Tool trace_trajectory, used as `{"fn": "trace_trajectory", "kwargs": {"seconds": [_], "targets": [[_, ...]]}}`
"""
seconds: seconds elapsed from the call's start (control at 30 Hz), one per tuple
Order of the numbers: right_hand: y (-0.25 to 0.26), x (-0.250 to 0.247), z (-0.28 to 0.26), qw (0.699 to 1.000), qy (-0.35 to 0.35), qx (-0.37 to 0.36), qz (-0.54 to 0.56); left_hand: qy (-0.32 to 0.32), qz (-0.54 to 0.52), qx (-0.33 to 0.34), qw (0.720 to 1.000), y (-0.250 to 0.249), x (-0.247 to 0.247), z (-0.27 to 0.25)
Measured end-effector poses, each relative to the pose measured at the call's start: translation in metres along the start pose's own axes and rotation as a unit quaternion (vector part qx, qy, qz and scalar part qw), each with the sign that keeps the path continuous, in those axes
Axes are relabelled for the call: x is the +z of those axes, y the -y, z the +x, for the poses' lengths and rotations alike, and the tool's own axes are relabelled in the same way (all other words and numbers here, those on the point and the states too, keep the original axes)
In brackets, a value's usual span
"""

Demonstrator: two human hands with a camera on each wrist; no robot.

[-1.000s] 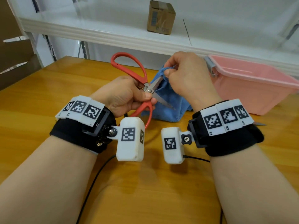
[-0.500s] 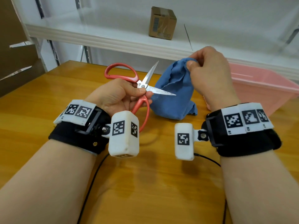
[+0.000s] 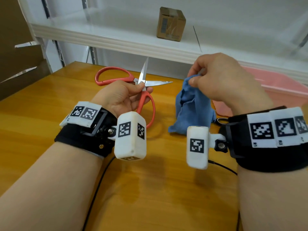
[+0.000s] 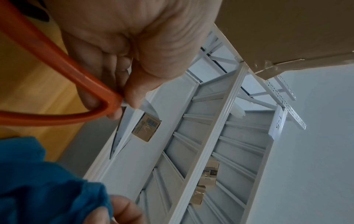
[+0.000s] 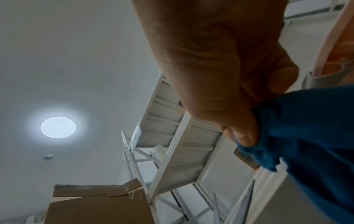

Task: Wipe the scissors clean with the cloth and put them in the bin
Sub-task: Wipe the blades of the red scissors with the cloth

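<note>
Red-handled scissors (image 3: 143, 90) sit in your left hand (image 3: 120, 97), thumb and fingers pinched at the pivot, the 2 blades spread wide above the wooden table (image 3: 150, 197). Your right hand (image 3: 221, 80) pinches the top of the blue cloth (image 3: 191, 110), which hangs down to the table, apart from the blades. Pink bin (image 3: 280, 87) stands behind your right hand. Cardboard box (image 3: 170, 24) on the white shelf (image 3: 116, 37).

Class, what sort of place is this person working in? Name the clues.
Probably a storeroom or workshop: white metal shelving holding a small brown cardboard box, large cardboard sheets, and a varnished wooden table.
</note>
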State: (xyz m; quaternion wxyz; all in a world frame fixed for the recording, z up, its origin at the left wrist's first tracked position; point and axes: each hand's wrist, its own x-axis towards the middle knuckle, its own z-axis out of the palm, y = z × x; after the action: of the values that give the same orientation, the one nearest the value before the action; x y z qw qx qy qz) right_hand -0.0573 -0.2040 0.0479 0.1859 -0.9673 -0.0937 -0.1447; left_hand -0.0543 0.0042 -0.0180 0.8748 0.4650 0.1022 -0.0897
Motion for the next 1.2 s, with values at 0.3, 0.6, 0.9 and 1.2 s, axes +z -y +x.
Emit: {"fn": "trace_trajectory", "kwargs": {"seconds": [0.3,0.6,0.9,1.2], "targets": [[0.023,0.053,0.009,0.981,-0.004,-0.003,0.195,0.010,-0.093,-0.001,0.996,0.002,0.001,0.008],[0.028,0.077,0.008,0.959,-0.116,-0.023,0.256,0.027,-0.078,-0.006,0.997,0.007,0.006,0.005],[0.014,0.074,0.014,0.899,-0.128,0.044,0.417,0.062,0.050,-0.026,0.996,0.009,0.006,0.005],[-0.001,0.063,0.018,0.935,-0.167,0.010,0.313,0.020,0.240,0.008,0.971,-0.002,-0.003,-0.002]]}}
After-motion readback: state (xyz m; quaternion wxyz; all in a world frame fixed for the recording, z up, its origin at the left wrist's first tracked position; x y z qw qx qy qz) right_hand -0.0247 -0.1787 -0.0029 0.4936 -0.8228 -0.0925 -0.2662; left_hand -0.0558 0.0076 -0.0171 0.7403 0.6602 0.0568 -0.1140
